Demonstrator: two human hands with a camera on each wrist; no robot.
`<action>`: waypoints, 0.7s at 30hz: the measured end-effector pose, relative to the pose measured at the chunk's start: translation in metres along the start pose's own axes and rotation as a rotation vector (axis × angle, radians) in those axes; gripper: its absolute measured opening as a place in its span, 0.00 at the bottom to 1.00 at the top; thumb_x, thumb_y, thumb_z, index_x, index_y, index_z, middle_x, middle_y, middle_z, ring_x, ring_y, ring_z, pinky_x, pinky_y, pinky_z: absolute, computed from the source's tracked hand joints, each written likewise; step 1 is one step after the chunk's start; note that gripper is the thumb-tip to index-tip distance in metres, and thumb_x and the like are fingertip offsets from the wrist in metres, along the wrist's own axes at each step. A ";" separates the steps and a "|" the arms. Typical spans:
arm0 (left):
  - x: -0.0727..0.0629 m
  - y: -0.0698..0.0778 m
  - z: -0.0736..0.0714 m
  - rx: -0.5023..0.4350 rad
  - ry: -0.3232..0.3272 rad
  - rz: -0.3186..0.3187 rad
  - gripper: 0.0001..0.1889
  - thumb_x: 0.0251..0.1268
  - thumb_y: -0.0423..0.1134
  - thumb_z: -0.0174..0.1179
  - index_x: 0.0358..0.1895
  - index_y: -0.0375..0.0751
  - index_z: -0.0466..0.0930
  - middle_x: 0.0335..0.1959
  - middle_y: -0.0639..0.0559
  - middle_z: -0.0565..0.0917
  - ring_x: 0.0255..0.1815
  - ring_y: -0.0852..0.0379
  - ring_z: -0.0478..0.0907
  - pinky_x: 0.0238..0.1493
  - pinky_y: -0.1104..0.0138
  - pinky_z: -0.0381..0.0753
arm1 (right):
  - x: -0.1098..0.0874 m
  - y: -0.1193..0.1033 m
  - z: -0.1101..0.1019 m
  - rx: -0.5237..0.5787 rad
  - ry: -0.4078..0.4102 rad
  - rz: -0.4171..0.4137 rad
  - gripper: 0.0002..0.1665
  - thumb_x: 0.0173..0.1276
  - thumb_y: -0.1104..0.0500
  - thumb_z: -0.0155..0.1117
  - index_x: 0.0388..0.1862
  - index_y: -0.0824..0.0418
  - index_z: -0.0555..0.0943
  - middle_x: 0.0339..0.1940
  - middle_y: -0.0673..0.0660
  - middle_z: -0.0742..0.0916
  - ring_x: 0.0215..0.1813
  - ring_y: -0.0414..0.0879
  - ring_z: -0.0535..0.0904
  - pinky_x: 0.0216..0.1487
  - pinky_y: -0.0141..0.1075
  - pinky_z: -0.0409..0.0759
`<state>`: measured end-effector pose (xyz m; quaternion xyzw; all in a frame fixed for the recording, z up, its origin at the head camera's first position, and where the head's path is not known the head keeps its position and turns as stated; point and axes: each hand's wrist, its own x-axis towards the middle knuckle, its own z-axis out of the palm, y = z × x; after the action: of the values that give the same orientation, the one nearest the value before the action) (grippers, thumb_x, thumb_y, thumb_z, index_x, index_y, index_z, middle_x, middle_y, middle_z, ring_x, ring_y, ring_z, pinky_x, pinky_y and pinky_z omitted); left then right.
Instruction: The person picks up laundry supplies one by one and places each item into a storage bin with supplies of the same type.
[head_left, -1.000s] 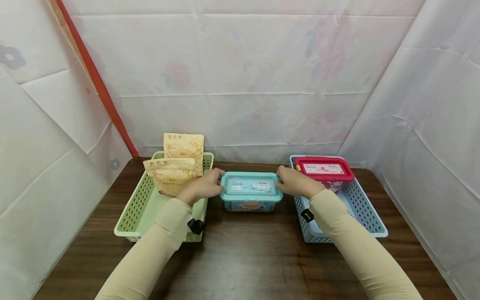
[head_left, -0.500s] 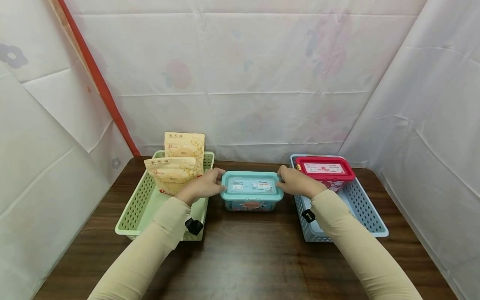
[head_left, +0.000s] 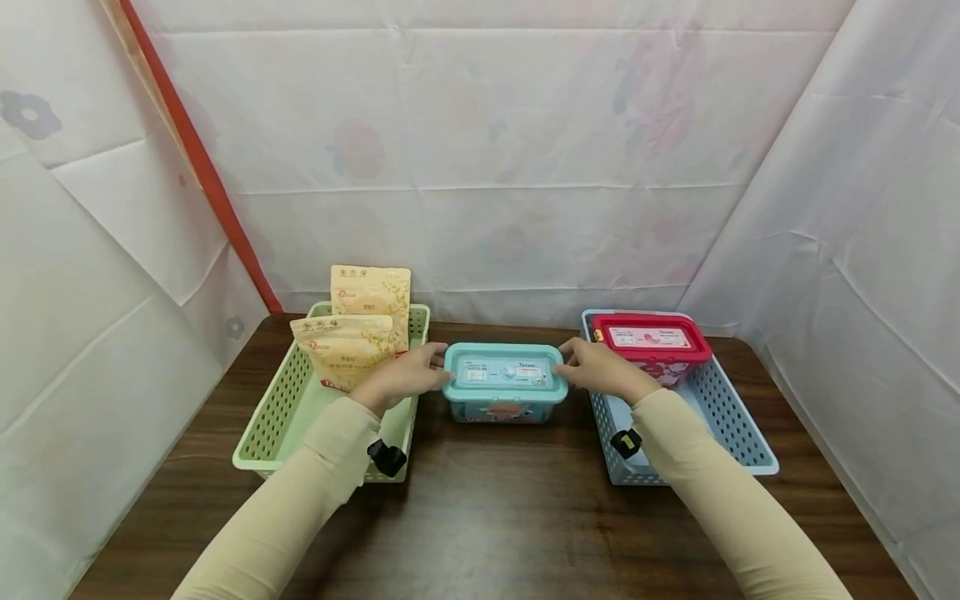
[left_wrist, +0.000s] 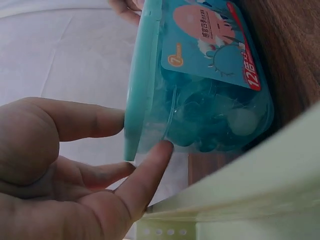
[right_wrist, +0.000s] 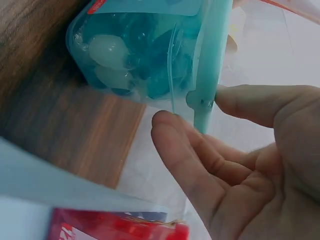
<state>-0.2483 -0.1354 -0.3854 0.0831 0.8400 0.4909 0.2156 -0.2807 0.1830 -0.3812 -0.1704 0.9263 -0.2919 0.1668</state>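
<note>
A teal lidded plastic tub (head_left: 506,379) sits on the dark wooden table between two baskets. Through its clear wall show teal and white round pieces. At its left end my left hand (head_left: 408,371) pinches the lid's rim, thumb against the lid (left_wrist: 142,75) and a finger touching the wall below. My right hand (head_left: 603,367) holds the opposite end, its thumb on the lid's edge and its fingers under the rim; whether every fingertip touches is unclear. In the right wrist view, the tub (right_wrist: 130,60) has its base on the wood.
On the left, a green basket (head_left: 262,433) holds two yellow pouches (head_left: 341,346), upright or leaning. At the right, a blue basket (head_left: 738,425) contains a red lidded tub (head_left: 660,342). White patterned cloth (head_left: 480,167) hangs behind and beside the table (head_left: 495,517).
My right hand has shifted slightly right, and its fingers look a little more spread. The left hand and teal tub stay almost in place.
</note>
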 end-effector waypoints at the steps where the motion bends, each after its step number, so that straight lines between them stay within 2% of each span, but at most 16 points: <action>1: -0.001 0.001 0.000 0.020 0.004 -0.001 0.35 0.76 0.36 0.55 0.78 0.30 0.49 0.68 0.32 0.67 0.65 0.40 0.70 0.63 0.47 0.73 | 0.000 0.002 -0.001 0.033 -0.015 0.002 0.30 0.76 0.55 0.62 0.67 0.74 0.69 0.46 0.65 0.85 0.42 0.54 0.84 0.43 0.43 0.86; 7: -0.001 0.003 0.000 0.030 -0.003 -0.015 0.33 0.76 0.37 0.54 0.77 0.28 0.52 0.68 0.33 0.69 0.59 0.45 0.76 0.61 0.50 0.76 | 0.003 0.013 -0.004 0.254 -0.105 0.040 0.31 0.76 0.54 0.62 0.67 0.75 0.70 0.51 0.64 0.84 0.47 0.53 0.85 0.52 0.48 0.84; 12: 0.001 0.004 0.001 0.034 -0.011 -0.002 0.33 0.76 0.36 0.54 0.76 0.27 0.54 0.61 0.35 0.74 0.53 0.49 0.78 0.57 0.53 0.79 | 0.005 0.023 -0.004 0.386 -0.150 0.058 0.34 0.76 0.54 0.62 0.69 0.76 0.68 0.53 0.64 0.84 0.47 0.51 0.85 0.55 0.49 0.82; 16: 0.001 0.001 -0.001 0.054 -0.012 -0.011 0.32 0.75 0.37 0.54 0.76 0.26 0.55 0.58 0.36 0.76 0.50 0.49 0.80 0.57 0.52 0.80 | 0.007 0.027 0.000 0.443 -0.173 0.059 0.35 0.76 0.53 0.62 0.70 0.76 0.67 0.54 0.65 0.84 0.49 0.52 0.84 0.54 0.48 0.83; 21: 0.003 -0.002 -0.003 0.038 -0.025 -0.020 0.33 0.75 0.38 0.54 0.76 0.25 0.55 0.59 0.35 0.75 0.51 0.49 0.80 0.58 0.51 0.79 | 0.006 0.027 0.001 0.462 -0.182 0.054 0.35 0.76 0.53 0.62 0.70 0.76 0.66 0.53 0.65 0.84 0.49 0.53 0.83 0.52 0.47 0.83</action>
<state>-0.2525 -0.1377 -0.3867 0.0849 0.8472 0.4716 0.2293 -0.2917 0.2006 -0.3990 -0.1284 0.8202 -0.4748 0.2920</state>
